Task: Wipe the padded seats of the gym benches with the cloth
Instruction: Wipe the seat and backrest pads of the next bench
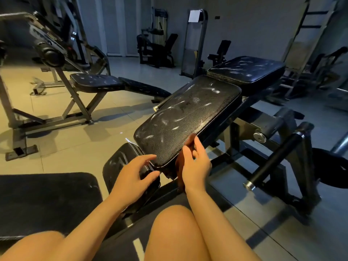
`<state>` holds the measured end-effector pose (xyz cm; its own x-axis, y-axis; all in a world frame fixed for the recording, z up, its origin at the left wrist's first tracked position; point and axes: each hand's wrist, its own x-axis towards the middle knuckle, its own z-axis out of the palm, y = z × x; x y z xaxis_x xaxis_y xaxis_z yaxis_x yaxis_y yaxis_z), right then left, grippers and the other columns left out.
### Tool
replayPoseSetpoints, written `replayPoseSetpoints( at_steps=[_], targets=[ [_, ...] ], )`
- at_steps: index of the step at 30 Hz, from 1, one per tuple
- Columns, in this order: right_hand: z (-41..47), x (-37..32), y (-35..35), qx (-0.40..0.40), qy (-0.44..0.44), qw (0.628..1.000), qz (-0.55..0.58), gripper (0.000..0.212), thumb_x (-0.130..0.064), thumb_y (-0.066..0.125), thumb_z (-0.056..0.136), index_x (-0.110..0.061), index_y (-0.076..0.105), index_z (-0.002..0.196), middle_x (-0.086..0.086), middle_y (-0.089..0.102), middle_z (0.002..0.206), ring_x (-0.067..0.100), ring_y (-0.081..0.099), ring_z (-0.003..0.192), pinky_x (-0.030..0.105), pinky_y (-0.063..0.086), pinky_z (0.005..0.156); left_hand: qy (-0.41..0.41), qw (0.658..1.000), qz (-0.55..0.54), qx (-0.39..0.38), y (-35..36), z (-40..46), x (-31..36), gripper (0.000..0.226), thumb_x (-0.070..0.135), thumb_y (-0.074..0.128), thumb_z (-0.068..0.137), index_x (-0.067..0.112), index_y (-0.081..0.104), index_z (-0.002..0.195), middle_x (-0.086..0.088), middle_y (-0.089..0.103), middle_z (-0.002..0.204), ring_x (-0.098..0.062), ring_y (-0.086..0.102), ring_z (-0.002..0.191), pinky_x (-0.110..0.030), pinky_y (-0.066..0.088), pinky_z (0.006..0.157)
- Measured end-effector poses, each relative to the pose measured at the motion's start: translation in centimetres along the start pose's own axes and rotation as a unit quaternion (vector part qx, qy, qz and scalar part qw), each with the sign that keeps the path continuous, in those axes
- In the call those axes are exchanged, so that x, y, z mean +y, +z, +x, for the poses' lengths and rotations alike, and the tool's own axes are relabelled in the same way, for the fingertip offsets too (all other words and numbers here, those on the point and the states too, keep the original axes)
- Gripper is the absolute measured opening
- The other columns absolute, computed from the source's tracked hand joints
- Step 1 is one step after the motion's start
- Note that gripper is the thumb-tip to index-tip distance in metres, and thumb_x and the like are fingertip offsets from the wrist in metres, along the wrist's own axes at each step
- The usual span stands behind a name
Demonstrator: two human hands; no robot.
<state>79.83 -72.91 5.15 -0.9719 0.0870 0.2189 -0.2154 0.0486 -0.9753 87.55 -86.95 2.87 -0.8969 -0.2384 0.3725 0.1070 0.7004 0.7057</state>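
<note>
A black padded bench seat (188,117) with pale smears slopes up in front of me. Beyond it sits a second smeared pad (246,70), and below its near end a small pad (120,161). My right hand (197,164) is at the seat's near right edge, its fingers curled round a dark reddish cloth (181,166) that hangs down beside the pad. Over the small pad, close to the seat's near corner, my left hand (131,178) hovers with its fingers spread and holds nothing.
Another black bench (96,81) on a grey frame stands to the left on the tiled floor. A wide black pad (47,200) lies at my lower left. Metal roller bars (273,155) jut out on the right. Weight machines line the far wall. My bare knees fill the bottom.
</note>
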Motion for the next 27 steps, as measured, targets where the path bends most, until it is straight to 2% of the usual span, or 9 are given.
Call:
replayPoseSetpoints(
  at_steps=[2,4,8,12,17,19,21,24,27],
  targets=[
    [-0.7,-3.3,0.0,-0.049,-0.059,0.997,0.016,0.047,-0.017,0.058,0.097,-0.026,0.048,0.142,-0.023,0.049,0.114,-0.013,0.047,0.103,-0.003,0.037,0.074,-0.012,0.998,-0.059,-0.022,-0.1,-1.3,1.1,0.056,0.042,0.069,0.082,0.037,0.048,0.133,0.022,0.052,0.127,0.006,0.049,0.116,-0.016,0.038,0.099],
    [-2.0,-6.1,0.4,-0.09,-0.125,0.988,0.019,0.042,-0.018,0.059,0.096,-0.026,0.053,0.138,-0.025,0.051,0.115,-0.02,0.048,0.099,-0.005,0.037,0.074,-0.028,0.991,-0.134,-0.01,-0.3,-2.2,2.6,0.066,0.05,0.068,0.075,0.038,0.045,0.135,0.024,0.053,0.126,0.01,0.05,0.114,-0.01,0.037,0.096],
    [-5.6,-7.7,0.7,-0.102,-0.21,0.972,0.03,0.015,-0.018,0.06,0.096,-0.028,0.061,0.106,-0.014,0.062,0.104,-0.003,0.056,0.1,0.009,0.045,0.083,-0.069,0.966,-0.229,0.094,-0.8,-4.4,5.4,0.041,0.043,0.071,0.074,0.036,0.057,0.112,0.018,0.065,0.105,0.009,0.061,0.096,-0.009,0.049,0.083],
    [-8.0,-5.5,0.7,-0.046,-0.153,0.983,0.085,0.019,-0.017,0.055,0.098,-0.035,0.05,0.093,-0.014,0.057,0.093,-0.011,0.055,0.086,0.006,0.043,0.074,-0.101,0.98,-0.152,0.079,-1.6,-7.5,4.2,0.018,0.033,0.074,0.081,0.028,0.064,0.096,0.014,0.069,0.093,0.004,0.063,0.089,-0.013,0.051,0.078],
    [-10.9,0.5,1.1,0.057,-0.045,0.993,0.095,0.021,-0.021,0.056,0.097,-0.04,0.051,0.09,-0.015,0.053,0.1,-0.003,0.055,0.092,0.015,0.044,0.078,-0.165,0.983,-0.018,-0.076,-1.8,-10.4,1.9,0.033,0.042,0.077,0.076,0.019,0.055,0.083,0.005,0.065,0.078,-0.014,0.064,0.078,-0.034,0.053,0.075],
    [-11.4,2.3,1.6,0.079,-0.018,0.992,0.094,0.021,-0.019,0.054,0.099,-0.039,0.051,0.093,-0.016,0.057,0.097,-0.006,0.057,0.09,0.023,0.048,0.083,-0.178,0.978,0.039,-0.105,-1.4,-10.7,1.5,0.036,0.047,0.076,0.075,0.023,0.051,0.083,0.006,0.063,0.078,-0.017,0.062,0.078,-0.038,0.053,0.076],
    [-10.9,3.2,2.4,0.105,-0.015,0.991,0.085,0.022,-0.018,0.053,0.099,-0.04,0.051,0.095,-0.019,0.056,0.096,-0.011,0.056,0.089,0.021,0.046,0.083,-0.177,0.974,0.087,-0.11,-1.4,-10.5,0.9,0.036,0.05,0.074,0.076,0.026,0.047,0.083,0.009,0.061,0.078,-0.015,0.06,0.077,-0.038,0.053,0.076],
    [-9.5,4.9,4.8,0.104,-0.014,0.991,0.082,0.017,-0.017,0.048,0.101,-0.031,0.054,0.108,-0.019,0.058,0.102,-0.012,0.056,0.094,0.01,0.045,0.08,-0.164,0.973,0.137,-0.088,-2.1,-9.0,-1.0,0.029,0.049,0.069,0.082,0.033,0.047,0.091,0.012,0.062,0.09,-0.014,0.06,0.085,-0.04,0.052,0.08],
    [-9.9,8.1,8.7,0.044,0.003,0.999,0.007,0.036,-0.03,0.034,0.105,-0.029,0.045,0.139,-0.011,0.049,0.138,0.002,0.044,0.127,0.013,0.037,0.1,-0.15,0.965,0.198,-0.085,-3.3,-7.0,-3.8,0.026,0.044,0.064,0.088,0.034,0.049,0.107,0.011,0.064,0.108,-0.015,0.06,0.099,-0.034,0.05,0.084]
  ],
)
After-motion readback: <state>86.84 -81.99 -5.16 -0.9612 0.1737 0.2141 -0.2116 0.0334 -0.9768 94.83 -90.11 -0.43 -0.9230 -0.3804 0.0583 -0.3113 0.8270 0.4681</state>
